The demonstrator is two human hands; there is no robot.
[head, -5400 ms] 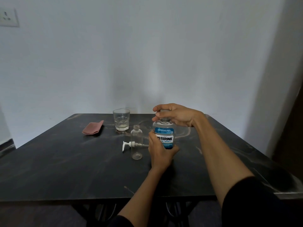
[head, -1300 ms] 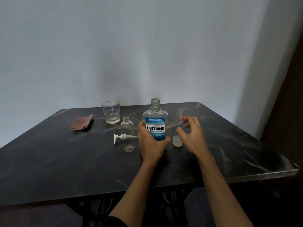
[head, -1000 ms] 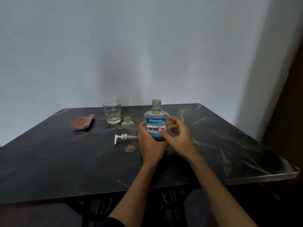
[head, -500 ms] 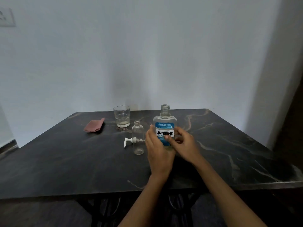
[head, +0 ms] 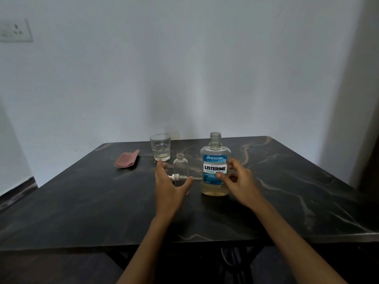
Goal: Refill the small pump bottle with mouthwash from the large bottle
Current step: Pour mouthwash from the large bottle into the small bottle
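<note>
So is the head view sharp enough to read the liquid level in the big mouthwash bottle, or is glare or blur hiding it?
Head view: dim, even room light, no strong glare; the large clear mouthwash bottle with the blue label is sharp, with yellowish liquid visible low in it; the small clear plastic bottle is hard to read against the dark marble table; the left hand looks slightly motion-blurred; wide-angle bending at the edges.

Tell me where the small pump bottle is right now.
In the head view the small pump bottle stands upright and uncapped on the table, just left of the large bottle and in front of the glass, behind the left hand.
</note>
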